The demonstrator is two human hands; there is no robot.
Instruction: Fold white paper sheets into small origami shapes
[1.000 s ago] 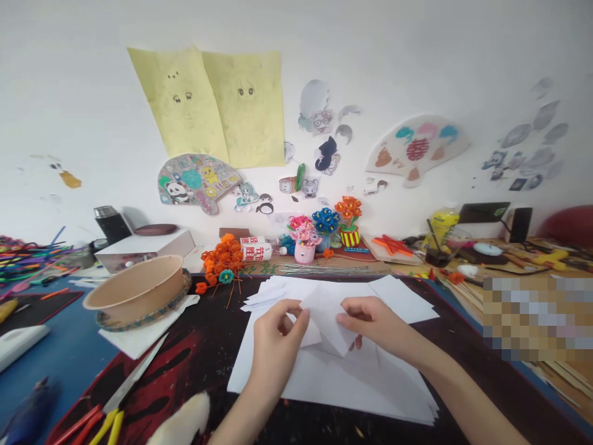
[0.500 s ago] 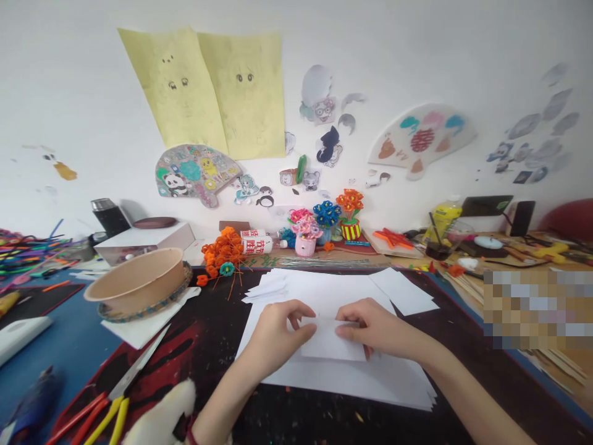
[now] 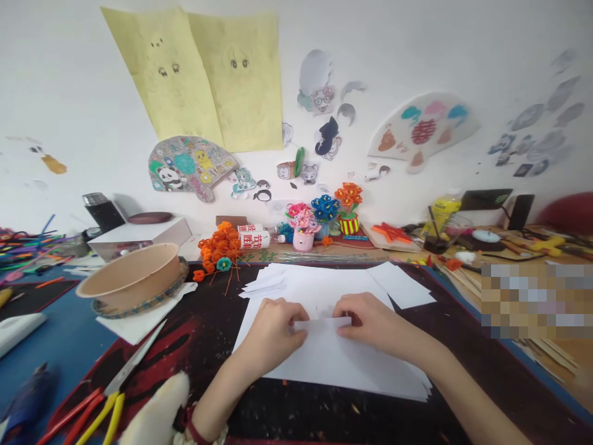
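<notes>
My left hand (image 3: 273,330) pinches the left end of a small white piece of paper (image 3: 323,323) between thumb and fingers. At its right end my right hand (image 3: 365,318) grips the same piece, fingers curled behind and thumb in front. A narrow straight edge of the paper shows between the hands; its lower part blends with the white sheets. Beneath both hands lies a stack of larger white paper sheets (image 3: 356,374). Smaller paper pieces rest on its upper left (image 3: 266,281) and upper right (image 3: 402,285).
Scissors (image 3: 121,377) with red and yellow handles lie left, near a glue gun (image 3: 30,398). A tan bowl (image 3: 130,278) stands behind them. Orange craft flowers (image 3: 221,247) and small flower pots (image 3: 304,238) line the back. Wooden sticks (image 3: 546,358) lie at right.
The small paper has tipped from lying flatter, its face showing, to a narrow edge between my hands. My hands have closed in on its ends. The whole view has shifted slightly.
</notes>
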